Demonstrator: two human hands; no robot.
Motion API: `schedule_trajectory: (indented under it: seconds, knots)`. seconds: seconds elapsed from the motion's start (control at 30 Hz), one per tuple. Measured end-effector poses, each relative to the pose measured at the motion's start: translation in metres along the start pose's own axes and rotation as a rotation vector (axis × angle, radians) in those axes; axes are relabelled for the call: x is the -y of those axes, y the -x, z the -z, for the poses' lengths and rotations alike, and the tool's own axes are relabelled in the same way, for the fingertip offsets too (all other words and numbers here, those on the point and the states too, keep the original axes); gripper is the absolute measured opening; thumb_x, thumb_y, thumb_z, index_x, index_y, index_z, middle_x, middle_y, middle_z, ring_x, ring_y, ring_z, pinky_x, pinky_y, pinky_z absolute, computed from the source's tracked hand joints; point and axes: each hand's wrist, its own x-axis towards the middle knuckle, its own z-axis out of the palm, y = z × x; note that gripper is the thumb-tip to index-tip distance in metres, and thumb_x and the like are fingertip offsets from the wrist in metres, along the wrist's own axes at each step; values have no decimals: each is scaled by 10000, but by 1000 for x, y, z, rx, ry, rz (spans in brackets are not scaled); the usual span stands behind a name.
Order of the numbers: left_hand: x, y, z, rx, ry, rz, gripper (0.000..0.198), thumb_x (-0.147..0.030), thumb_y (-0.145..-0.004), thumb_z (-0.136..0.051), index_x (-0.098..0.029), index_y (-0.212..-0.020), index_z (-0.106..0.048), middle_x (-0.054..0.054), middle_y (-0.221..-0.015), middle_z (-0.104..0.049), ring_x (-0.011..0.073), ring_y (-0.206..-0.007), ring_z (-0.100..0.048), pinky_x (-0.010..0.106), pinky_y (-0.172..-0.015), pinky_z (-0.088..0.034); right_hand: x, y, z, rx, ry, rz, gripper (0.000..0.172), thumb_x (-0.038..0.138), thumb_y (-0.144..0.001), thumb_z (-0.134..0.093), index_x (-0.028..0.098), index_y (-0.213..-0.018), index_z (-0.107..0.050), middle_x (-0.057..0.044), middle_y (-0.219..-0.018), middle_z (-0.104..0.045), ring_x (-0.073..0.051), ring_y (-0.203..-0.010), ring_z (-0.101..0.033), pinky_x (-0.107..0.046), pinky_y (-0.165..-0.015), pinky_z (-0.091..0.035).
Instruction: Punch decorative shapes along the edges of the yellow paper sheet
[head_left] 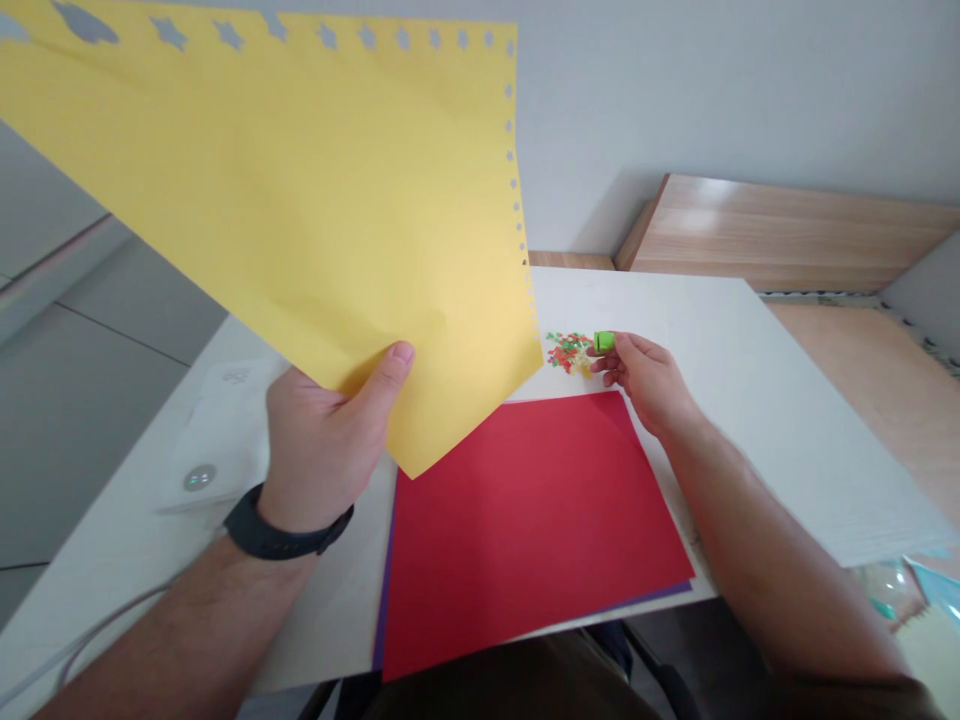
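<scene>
My left hand (334, 430) grips a large yellow sheet of paper (360, 220) near its lower edge, thumb in front. The sheet is raised and tilted above the table; small punched shapes, some like stars, line its top and right edges. A small green craft punch (604, 342) is pinched in my right hand (645, 375), beyond the sheet's right corner. Beside that hand, a pile of red, green and yellow paper cut-outs (568, 352) lies on the table. Nearer to me rests a red sheet of paper (532, 520), with a purple sheet (381, 610) showing under its edges.
Underneath is a white table (757, 400). On its left sit a white device (217, 440) with a round button and a cable (112, 625). A wooden headboard (787, 235) stands behind at the right, near a grey wall (720, 100).
</scene>
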Motion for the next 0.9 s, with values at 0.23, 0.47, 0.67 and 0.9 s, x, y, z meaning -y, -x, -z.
schedule_trajectory:
  seconds: [0.23,0.47,0.67,0.9]
  knots:
    - [-2,0,-1,-11,20,-2,350,-265,-896,-811,-231,-1244,-794,52,-1303,-783,261,-1253,-721,371,-1103,-573,5,2,0,17,-110,-69,430,607,-880,-733,178,-843,-724,-109,-914,-773,-157,-666,-648,-258,-518,-406]
    - [-1,-1,0,11,35,-3,347,-253,-901,-804,-233,-1248,-791,48,-1308,-781,254,-1257,-718,374,-1110,-568,13,4,-1,17,-207,-156,336,500,-933,-673,179,-840,-708,-91,-789,-748,-158,-595,-609,-264,-494,-381]
    - [-2,-1,0,19,22,-12,361,-248,-904,-801,-242,-1265,-785,35,-1302,-784,239,-1263,-714,342,-1104,-569,9,2,-1,31,-111,-124,395,580,-953,-602,211,-818,-640,-69,-759,-709,-161,-560,-554,-284,-488,-360]
    - [-1,-1,1,16,20,3,353,-266,-898,-808,-233,-1249,-790,39,-1311,-780,259,-1273,-709,374,-1120,-564,2,4,2,-94,734,351,493,611,-1033,-459,206,-1137,-720,-117,-972,-773,-245,-821,-676,-386,-739,-518]
